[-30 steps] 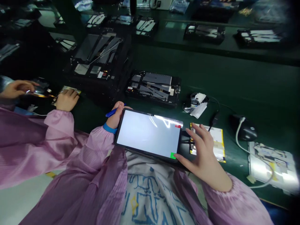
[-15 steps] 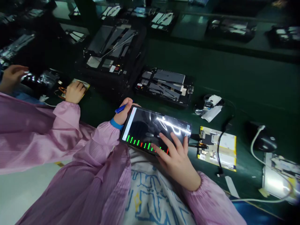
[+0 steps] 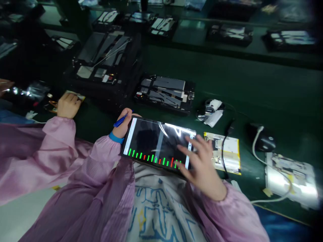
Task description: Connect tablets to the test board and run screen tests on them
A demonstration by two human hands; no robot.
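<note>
My left hand [image 3: 123, 129], with a blue band at its wrist, grips the left edge of a tablet [image 3: 148, 139]. A blue pen [image 3: 119, 121] is tucked in the same hand. Lit green and red bars run along the bottom of the dark screen, and a light strip shows at either end. My right hand [image 3: 204, 169] is over the tablet's right end with fingers spread, slightly blurred; I cannot tell whether a fingertip touches the glass. Just beyond it lies a flat yellow-edged battery pack [image 3: 231, 148] with a black cable [image 3: 223, 153] across it.
Opened tablet bodies [image 3: 165, 92] lie ahead, with a stack [image 3: 101, 57] behind to the left. A small device with white tape [image 3: 214, 112], a black mouse-like object [image 3: 263, 139] and a silver panel [image 3: 280, 179] are at right. A co-worker's hand [image 3: 67, 105] works at left.
The whole view has shifted, so the bench things appear further left. My right hand has moved toward the tablet's right end. A grey vertical band and a light strip at the right now show on the screen.
</note>
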